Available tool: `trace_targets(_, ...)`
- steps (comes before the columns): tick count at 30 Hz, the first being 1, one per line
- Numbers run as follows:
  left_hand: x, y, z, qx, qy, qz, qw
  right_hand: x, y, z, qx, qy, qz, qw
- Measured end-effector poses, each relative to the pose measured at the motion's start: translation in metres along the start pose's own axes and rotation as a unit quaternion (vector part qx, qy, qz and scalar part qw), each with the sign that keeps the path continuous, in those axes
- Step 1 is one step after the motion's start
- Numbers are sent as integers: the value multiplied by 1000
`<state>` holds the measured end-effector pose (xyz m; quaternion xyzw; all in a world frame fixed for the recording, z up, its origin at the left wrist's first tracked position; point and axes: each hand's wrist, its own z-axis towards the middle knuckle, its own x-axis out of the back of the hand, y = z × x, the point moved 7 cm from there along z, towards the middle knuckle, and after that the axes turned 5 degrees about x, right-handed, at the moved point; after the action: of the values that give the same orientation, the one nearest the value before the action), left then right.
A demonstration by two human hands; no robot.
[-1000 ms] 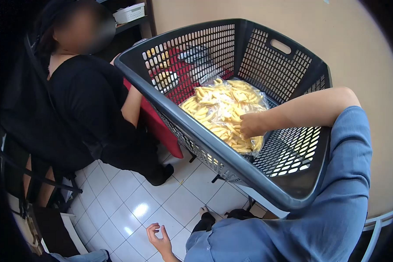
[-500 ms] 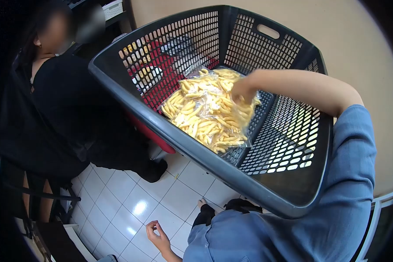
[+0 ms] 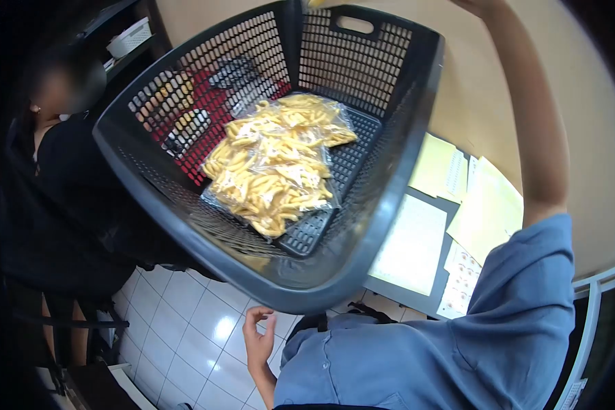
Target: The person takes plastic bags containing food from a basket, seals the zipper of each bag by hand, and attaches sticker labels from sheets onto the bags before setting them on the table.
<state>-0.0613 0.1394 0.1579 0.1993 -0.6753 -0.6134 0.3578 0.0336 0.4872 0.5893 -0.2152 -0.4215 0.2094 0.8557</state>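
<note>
A black plastic basket (image 3: 398, 225) with perforated walls spreads across the middle of the view. Inside it lie several clear bags of yellow, finger-shaped snacks (image 3: 273, 171), piled on its floor. My right arm is raised past the basket's right side, and the part of my right hand (image 3: 477, 4) that shows is at the top edge, its fingers cut off by the frame. Just below the basket's near rim is my left hand (image 3: 258, 336), its fingers loosely curled, thumb apart, with nothing in it. A bit of yellow (image 3: 316, 3) peeks in at the top edge above the basket.
A person in black (image 3: 82, 198) stands at the left, close to the basket. On the right, yellow and white papers (image 3: 410, 239) lie on a dark surface along the beige wall. A small white basket (image 3: 130, 37) sits on a shelf at upper left; tiled floor (image 3: 215, 321) lies below.
My right hand has left the bags in the basket and gone up to the top edge. The basket appears farther left, uncovering the papers. My left hand is now close under the rim.
</note>
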Motion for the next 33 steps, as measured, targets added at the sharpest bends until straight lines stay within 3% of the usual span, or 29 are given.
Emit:
trace_targets(2,-37,17,-3,9,-112,2,994,38,-14,-52,28,143,18,989)
trace_targets(4,-66,30,-3,-10,-166,-14,986,103,20,-124,36,121,75,989)
trace_targets(6,-103,52,-6,-46,-276,-62,958,80,20,-189,-66,190,60,978)
trace_targets(8,-135,73,-3,-71,-285,-130,947,37,29,-243,-96,191,67,975)
trace_targets(11,-186,97,12,-133,-271,-324,896,-33,58,-321,-207,217,207,931)
trace_targets(13,-229,116,24,-128,-273,-360,883,-65,81,-372,-312,208,222,900)
trace_targets(14,-252,131,25,-120,-288,-359,880,-77,87,-390,-308,238,250,887)
trace_targets(17,-316,153,20,-32,-350,-404,844,-98,100,-427,-304,260,275,874)
trace_targets(22,-388,141,17,-19,-360,-334,871,-93,116,-467,-345,249,248,871)
trace_targets(24,-403,138,15,43,-374,-351,858,-85,115,-474,-325,294,219,872)
trace_targets(28,-417,131,8,9,-405,-267,874,-77,123,-491,-303,334,137,882)
trace_targets(30,-419,136,-4,0,-434,-218,874,-74,122,-494,-274,417,236,834)
trace_targets(32,-423,136,-9,28,-452,-220,864,-75,126,-498,-284,419,236,829)
trace_targets(33,-422,140,-10,-22,-454,-208,866,-77,127,-502,-294,419,235,826)
